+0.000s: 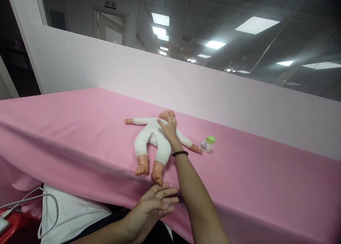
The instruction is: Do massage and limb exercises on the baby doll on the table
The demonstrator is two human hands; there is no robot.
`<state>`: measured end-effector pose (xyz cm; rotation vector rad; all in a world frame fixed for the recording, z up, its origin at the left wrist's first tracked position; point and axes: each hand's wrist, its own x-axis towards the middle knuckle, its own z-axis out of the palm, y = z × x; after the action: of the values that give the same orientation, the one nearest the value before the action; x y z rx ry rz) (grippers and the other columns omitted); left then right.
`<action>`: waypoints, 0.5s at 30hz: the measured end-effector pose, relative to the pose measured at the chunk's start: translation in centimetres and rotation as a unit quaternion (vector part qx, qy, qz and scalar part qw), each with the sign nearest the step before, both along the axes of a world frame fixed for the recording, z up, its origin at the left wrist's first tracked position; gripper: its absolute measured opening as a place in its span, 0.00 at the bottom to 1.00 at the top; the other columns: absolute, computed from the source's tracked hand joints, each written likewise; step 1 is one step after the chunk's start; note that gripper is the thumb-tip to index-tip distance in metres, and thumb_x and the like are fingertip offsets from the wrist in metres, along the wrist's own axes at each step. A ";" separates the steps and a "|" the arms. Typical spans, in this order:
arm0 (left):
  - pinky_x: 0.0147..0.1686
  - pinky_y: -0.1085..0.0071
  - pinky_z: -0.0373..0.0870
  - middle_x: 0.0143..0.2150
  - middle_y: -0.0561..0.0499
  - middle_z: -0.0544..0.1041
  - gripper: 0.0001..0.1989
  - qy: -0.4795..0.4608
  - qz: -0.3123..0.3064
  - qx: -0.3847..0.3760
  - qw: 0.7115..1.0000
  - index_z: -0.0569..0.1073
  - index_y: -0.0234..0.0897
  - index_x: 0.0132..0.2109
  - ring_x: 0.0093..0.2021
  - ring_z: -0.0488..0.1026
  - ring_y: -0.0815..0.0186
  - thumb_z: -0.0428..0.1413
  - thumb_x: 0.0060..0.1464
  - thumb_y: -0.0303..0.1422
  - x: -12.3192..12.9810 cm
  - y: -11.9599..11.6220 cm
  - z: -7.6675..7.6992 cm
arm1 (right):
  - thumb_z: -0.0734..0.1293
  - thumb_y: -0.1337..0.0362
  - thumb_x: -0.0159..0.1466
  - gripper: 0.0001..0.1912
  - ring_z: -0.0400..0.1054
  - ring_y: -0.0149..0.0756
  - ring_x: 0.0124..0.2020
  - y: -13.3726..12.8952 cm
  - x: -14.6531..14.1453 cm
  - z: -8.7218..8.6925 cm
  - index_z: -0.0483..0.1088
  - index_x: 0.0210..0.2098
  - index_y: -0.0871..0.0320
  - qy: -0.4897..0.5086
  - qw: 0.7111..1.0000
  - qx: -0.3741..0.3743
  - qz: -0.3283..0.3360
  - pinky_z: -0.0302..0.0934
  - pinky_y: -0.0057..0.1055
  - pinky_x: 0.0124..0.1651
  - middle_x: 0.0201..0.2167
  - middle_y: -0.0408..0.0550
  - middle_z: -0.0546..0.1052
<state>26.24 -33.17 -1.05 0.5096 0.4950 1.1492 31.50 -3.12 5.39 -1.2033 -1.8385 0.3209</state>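
On my feed, the baby doll (152,141) lies on its back mid-frame on the pink cloth (80,130). My right hand (168,127) covers its chin and upper chest, curled, though I can't tell whether it's truly gripping. My left hand (153,205) is open wide, just below the doll's feet, holding nothing. The label on the green-capped bottle (207,144) is too small to read.
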 end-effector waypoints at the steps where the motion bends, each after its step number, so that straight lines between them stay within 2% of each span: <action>1: 0.65 0.55 0.60 0.64 0.40 0.75 0.24 0.003 -0.006 0.003 1.000 0.75 0.37 0.54 0.63 0.73 0.53 0.65 0.48 0.27 0.1 0.0 -0.1 | 0.69 0.45 0.62 0.28 0.52 0.56 0.72 -0.1 -0.1 -0.3 0.73 0.57 0.54 -0.052 0.997 -0.049 0.031 0.45 0.53 0.72 0.67 0.59 0.63; 3: 0.63 0.56 0.62 0.61 0.41 0.77 0.23 0.005 -0.019 0.008 1.000 0.75 0.37 0.53 0.60 0.75 0.55 0.64 0.49 0.27 0.2 0.1 -0.4 | 0.70 0.41 0.61 0.35 0.43 0.58 0.76 -0.3 0.0 -0.7 0.71 0.63 0.50 -0.135 0.980 -0.128 0.068 0.34 0.57 0.75 0.74 0.57 0.56; 6: 0.61 0.58 0.64 0.58 0.41 0.78 0.22 0.005 -0.035 0.012 0.999 0.74 0.38 0.53 0.57 0.76 0.57 0.64 0.49 0.27 0.4 0.1 -0.6 | 0.67 0.38 0.64 0.40 0.31 0.55 0.79 -0.3 0.2 -1.0 0.63 0.70 0.46 -0.190 0.964 -0.161 0.091 0.22 0.61 0.74 0.79 0.54 0.45; 11: 0.60 0.59 0.64 0.58 0.42 0.77 0.25 0.014 -0.030 0.025 0.999 0.73 0.38 0.56 0.56 0.76 0.58 0.64 0.50 0.28 0.5 0.1 -0.5 | 0.64 0.39 0.67 0.40 0.24 0.50 0.80 0.6 0.6 -0.9 0.58 0.73 0.44 -0.189 0.959 -0.179 0.114 0.17 0.58 0.74 0.80 0.49 0.38; 15: 0.60 0.58 0.64 0.59 0.41 0.76 0.29 0.027 -0.005 0.021 0.999 0.71 0.39 0.59 0.56 0.76 0.57 0.65 0.48 0.28 0.6 0.6 -0.8 | 0.66 0.42 0.67 0.38 0.24 0.46 0.80 1.5 1.0 -1.2 0.61 0.72 0.45 -0.154 0.963 -0.170 0.142 0.16 0.56 0.75 0.80 0.49 0.40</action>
<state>26.82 -32.55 -1.85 0.5795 0.5150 1.1416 32.53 -1.61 4.14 -1.2706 -2.3019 0.6636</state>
